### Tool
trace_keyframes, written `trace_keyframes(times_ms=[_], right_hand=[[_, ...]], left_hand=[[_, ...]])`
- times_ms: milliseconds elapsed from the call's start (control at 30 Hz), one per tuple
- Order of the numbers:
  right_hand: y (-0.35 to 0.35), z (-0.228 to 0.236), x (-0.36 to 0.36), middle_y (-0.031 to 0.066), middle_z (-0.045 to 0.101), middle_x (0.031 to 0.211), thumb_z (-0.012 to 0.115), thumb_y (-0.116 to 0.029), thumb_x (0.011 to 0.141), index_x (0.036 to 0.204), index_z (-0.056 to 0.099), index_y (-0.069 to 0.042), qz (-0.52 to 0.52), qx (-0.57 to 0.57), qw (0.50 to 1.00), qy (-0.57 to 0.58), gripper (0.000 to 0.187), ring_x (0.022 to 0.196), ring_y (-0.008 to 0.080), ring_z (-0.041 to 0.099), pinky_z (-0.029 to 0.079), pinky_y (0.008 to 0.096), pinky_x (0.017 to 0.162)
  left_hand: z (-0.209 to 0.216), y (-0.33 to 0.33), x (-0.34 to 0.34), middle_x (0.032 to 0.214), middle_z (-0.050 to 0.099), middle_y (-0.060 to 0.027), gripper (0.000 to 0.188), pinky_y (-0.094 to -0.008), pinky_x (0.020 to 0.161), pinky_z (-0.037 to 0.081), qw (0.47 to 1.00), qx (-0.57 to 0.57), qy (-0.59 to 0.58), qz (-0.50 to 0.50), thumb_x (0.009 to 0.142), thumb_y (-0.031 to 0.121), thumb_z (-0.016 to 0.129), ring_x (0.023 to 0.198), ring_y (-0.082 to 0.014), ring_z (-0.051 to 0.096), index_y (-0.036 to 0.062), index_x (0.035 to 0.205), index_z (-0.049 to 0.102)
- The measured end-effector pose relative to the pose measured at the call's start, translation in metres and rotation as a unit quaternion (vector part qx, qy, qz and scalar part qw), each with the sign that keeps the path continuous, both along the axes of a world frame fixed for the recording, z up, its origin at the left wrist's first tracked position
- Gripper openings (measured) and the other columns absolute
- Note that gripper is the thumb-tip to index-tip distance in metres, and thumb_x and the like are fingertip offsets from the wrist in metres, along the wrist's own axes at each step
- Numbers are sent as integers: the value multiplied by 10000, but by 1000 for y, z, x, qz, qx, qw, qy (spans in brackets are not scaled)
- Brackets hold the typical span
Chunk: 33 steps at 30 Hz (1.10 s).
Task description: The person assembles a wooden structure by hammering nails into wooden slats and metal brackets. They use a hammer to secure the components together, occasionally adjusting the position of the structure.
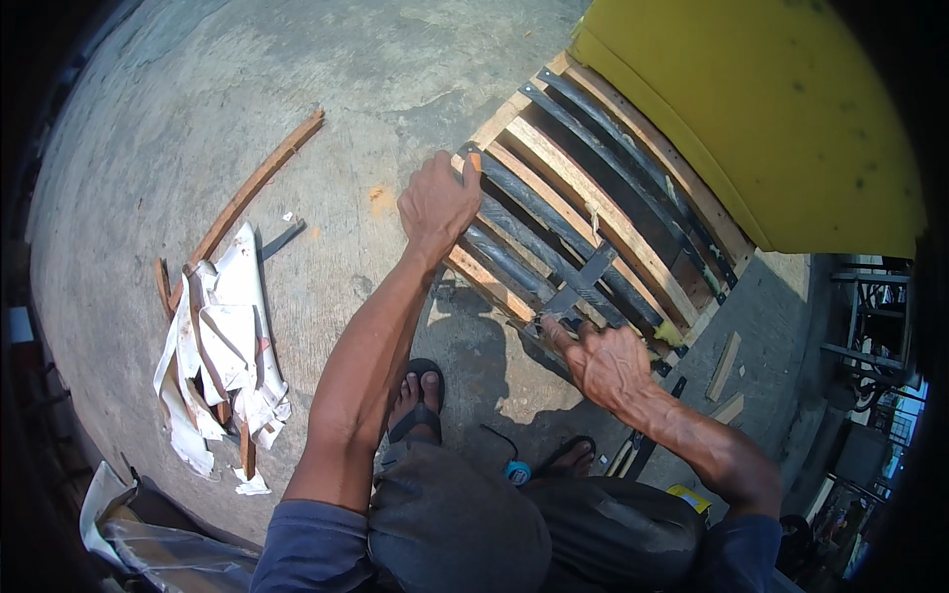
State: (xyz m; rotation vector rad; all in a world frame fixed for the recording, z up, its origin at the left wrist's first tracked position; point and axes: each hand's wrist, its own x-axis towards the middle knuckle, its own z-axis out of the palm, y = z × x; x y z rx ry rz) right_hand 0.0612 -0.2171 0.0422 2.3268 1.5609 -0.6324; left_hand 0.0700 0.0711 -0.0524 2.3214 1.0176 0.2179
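A wooden frame (647,259), strung with several long black straps, stands tilted at the right of centre. A short black strap (585,284) crosses over the long ones toward the frame's near edge. My left hand (440,203) is closed over the frame's left end, its thumb at the end of a long strap (524,188). At the near edge, my right hand (605,368) has curled fingers at the lower end of the short strap; its fingertips are partly hidden. A bit of yellow foam (668,331) sticks out beside that hand.
Yellow upholstery (761,119) adjoins the frame's far side. On the concrete floor (326,59) at left lie torn white sheeting (232,341) and a long wood strip (252,188). A teal tape measure (517,472) lies between my feet; wood offcuts (725,366) lie at right.
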Motion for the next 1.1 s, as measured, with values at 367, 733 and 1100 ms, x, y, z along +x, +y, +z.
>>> trace_keyframes(times_ms=[367,733,1100], right_hand=[[-6,-7,4,146,679,732,553,-193,1005,1483,597,-185,-10,23,1000,5,481,558,266,676,523,426,471],[-18,-9,5,153,697,757,592,-192,953,1492,591,-213,-18,55,998,10,539,545,281,671,506,427,454],[-7,-12,-4,157,661,707,562,-171,982,1514,568,-187,-13,31,999,37,531,532,262,661,509,422,459]], left_hand=[[0,-1,1,1066,692,-260,561,-536,902,497,1000,11,2,-2,1012,523,507,1032,-450,661,-19,1043,649],[7,0,2,1086,694,-268,578,-530,888,500,1000,4,6,-4,1009,552,504,1064,-451,674,-6,1097,626],[3,-2,3,1086,691,-265,577,-541,889,494,1000,-1,15,-4,1013,555,497,1041,-464,672,-6,1079,616]])
